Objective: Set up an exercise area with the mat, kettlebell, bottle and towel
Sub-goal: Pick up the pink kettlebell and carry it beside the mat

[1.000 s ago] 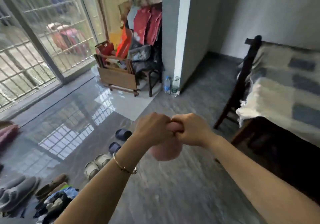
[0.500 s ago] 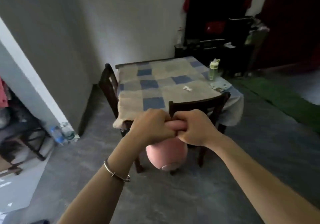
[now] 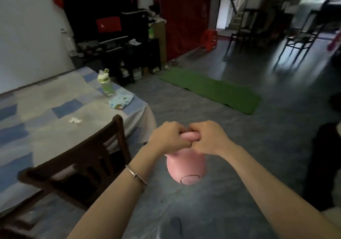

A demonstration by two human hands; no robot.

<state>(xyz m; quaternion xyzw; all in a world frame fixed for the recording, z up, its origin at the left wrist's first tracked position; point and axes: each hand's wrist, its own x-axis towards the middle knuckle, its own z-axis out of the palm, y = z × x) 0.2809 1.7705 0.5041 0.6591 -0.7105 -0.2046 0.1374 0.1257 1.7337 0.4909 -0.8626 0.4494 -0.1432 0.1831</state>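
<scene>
You hold the pink kettlebell (image 3: 186, 166) in the air by its handle, left hand (image 3: 167, 139) and right hand (image 3: 206, 139) both wrapped tight because it looks heavy, the green mat (image 3: 212, 89) waiting ahead.

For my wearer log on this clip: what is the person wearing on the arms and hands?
Both forearms are bare, with no sleeves in view and no gloves. The left wrist carries a thin silver-coloured metal bangle with a small clasp or bead on it. The right wrist and the left hand and right hand show no jewellery.
</scene>
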